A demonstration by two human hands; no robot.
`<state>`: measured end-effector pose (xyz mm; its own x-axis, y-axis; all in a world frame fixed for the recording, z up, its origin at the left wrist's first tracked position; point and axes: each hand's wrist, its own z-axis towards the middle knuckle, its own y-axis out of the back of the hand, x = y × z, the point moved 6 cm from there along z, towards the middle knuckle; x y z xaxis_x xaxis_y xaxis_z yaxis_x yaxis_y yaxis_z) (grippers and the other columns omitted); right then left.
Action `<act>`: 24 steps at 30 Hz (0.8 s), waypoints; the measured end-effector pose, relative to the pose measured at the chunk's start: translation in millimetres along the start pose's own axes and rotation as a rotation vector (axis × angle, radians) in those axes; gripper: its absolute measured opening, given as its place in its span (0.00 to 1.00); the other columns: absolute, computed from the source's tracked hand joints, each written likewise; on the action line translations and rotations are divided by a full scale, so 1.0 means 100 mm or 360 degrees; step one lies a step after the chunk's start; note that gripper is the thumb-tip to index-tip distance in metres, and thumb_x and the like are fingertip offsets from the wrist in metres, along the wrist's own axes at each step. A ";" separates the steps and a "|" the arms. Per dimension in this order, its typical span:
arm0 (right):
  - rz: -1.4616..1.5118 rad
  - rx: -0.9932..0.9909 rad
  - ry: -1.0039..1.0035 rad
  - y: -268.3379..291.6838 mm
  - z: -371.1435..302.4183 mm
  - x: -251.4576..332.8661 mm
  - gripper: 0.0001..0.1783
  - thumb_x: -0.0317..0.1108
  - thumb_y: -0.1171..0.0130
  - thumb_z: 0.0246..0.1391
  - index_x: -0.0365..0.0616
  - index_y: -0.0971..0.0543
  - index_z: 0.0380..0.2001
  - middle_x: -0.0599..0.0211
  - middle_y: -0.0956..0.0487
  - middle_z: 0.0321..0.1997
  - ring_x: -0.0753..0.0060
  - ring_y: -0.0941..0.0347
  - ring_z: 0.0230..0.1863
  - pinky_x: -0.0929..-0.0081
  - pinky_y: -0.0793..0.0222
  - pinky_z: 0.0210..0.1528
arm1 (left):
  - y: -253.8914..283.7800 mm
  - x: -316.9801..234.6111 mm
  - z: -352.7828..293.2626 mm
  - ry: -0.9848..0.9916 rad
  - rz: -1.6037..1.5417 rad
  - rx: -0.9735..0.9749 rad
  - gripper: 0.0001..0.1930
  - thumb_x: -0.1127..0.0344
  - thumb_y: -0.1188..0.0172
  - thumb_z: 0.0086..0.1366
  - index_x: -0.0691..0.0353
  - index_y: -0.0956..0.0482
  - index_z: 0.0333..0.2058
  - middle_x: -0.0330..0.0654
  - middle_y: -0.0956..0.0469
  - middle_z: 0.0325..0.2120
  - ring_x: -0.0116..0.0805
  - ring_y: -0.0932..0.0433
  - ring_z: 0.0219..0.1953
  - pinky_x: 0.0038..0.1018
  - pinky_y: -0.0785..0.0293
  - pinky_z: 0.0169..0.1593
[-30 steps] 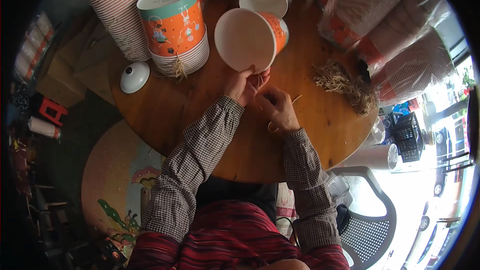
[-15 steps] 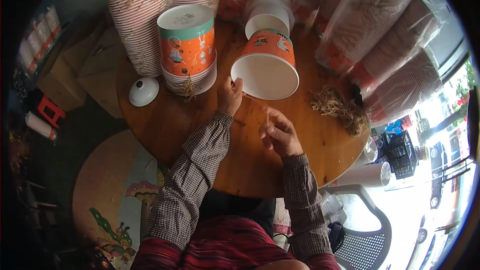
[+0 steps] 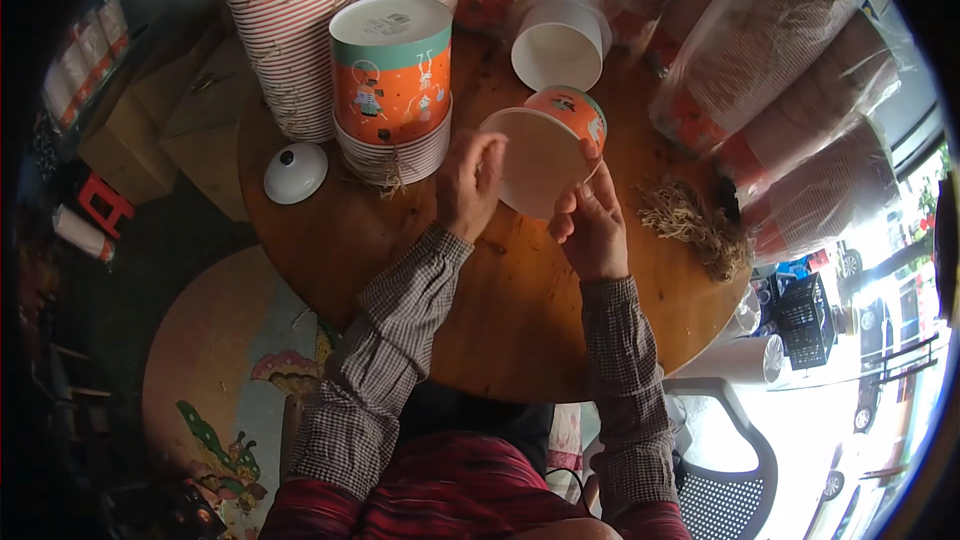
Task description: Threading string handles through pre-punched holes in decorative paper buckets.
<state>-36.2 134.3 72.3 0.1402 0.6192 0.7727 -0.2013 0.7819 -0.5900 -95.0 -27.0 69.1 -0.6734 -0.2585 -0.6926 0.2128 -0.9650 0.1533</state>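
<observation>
An orange and green paper bucket (image 3: 572, 112) lies tipped on the wooden table, its white open mouth facing me. At the left of its rim is my left hand (image 3: 470, 188), fingers curled and slightly blurred; what they hold, if anything, is hidden. In front of the rim's right side, my right hand (image 3: 596, 225) pinches a thin pale strand that looks like twine. Left of my hands stands an upside-down orange bucket (image 3: 392, 90) on a short nested stack, with twine (image 3: 394, 175) at its lower rims.
A bundle of loose twine (image 3: 690, 225) lies at the table's right. A white lid (image 3: 296, 174) with a dark knob rests at the left edge. Tall bucket stacks (image 3: 285, 35) and plastic-wrapped stacks (image 3: 765, 30) line the back. Another white bucket (image 3: 557, 52) lies behind. A grey chair (image 3: 735, 440) stands lower right.
The tipped bucket has moved nearer and slightly right. My left hand no longer visibly grips its rim. My right hand has risen to the right side of its mouth. The view has shifted slightly.
</observation>
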 end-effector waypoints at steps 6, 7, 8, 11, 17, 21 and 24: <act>-0.0062 -0.0060 0.0028 0.25 0.04 -0.06 0.31 0.31 0.50 0.62 0.46 0.45 0.66 0.68 0.26 0.28 0.75 0.28 0.23 0.79 0.28 0.26 | -0.50 -0.18 -0.37 0.0547 -0.1144 0.0756 0.18 0.58 0.59 0.74 0.67 0.25 0.38 0.39 0.24 0.31 0.29 0.26 0.34 0.25 0.28 0.39; -0.0010 -0.0057 0.0024 0.28 0.04 -0.06 0.30 0.31 0.50 0.62 0.46 0.45 0.65 0.68 0.26 0.28 0.75 0.28 0.23 0.78 0.27 0.27 | -0.58 -0.23 -0.41 0.0591 -0.1506 0.0873 0.19 0.59 0.59 0.74 0.68 0.25 0.37 0.38 0.25 0.30 0.29 0.27 0.33 0.24 0.28 0.40; 0.0005 -0.0067 0.0017 0.32 0.04 -0.05 0.30 0.31 0.50 0.62 0.46 0.45 0.65 0.68 0.26 0.28 0.75 0.28 0.23 0.78 0.27 0.27 | -0.63 -0.23 -0.41 0.0617 -0.1514 0.0866 0.17 0.62 0.57 0.73 0.69 0.24 0.35 0.37 0.26 0.27 0.27 0.28 0.32 0.24 0.28 0.39; 0.0015 -0.0115 0.0055 0.34 0.06 0.05 0.27 0.29 0.52 0.62 0.43 0.43 0.64 0.67 0.27 0.26 0.76 0.28 0.23 0.79 0.27 0.27 | -0.64 -0.08 -0.52 0.0722 -0.0937 0.1130 0.13 0.66 0.52 0.71 0.69 0.24 0.34 0.37 0.26 0.28 0.25 0.28 0.33 0.23 0.29 0.39; -0.0015 -0.0296 0.0033 0.57 0.01 0.15 0.23 0.28 0.54 0.63 0.42 0.38 0.61 0.68 0.28 0.26 0.77 0.29 0.22 0.80 0.28 0.26 | -0.67 0.06 -0.58 0.1178 -0.1225 0.1140 0.15 0.61 0.52 0.71 0.68 0.23 0.40 0.41 0.22 0.35 0.27 0.24 0.37 0.27 0.26 0.42; 0.0021 -0.0330 0.0026 0.55 0.01 0.06 0.22 0.27 0.55 0.62 0.42 0.37 0.60 0.68 0.28 0.25 0.78 0.29 0.21 0.81 0.30 0.24 | -0.78 0.13 -0.79 0.1688 -0.1677 0.1157 0.19 0.56 0.52 0.71 0.67 0.25 0.45 0.44 0.22 0.41 0.30 0.23 0.38 0.29 0.25 0.42; -0.0031 -0.0346 0.0023 0.52 0.00 0.04 0.22 0.28 0.55 0.62 0.43 0.37 0.60 0.69 0.29 0.24 0.78 0.30 0.20 0.82 0.32 0.23 | -0.77 0.11 -0.84 0.1607 -0.1490 0.1222 0.18 0.56 0.51 0.70 0.66 0.25 0.46 0.43 0.22 0.40 0.29 0.23 0.39 0.27 0.26 0.43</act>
<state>-46.1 177.1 44.3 0.1565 0.6034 0.7819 0.0153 0.7901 -0.6128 -59.4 48.2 -9.0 0.4432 0.2510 -0.8606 -0.5984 -0.6319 -0.4925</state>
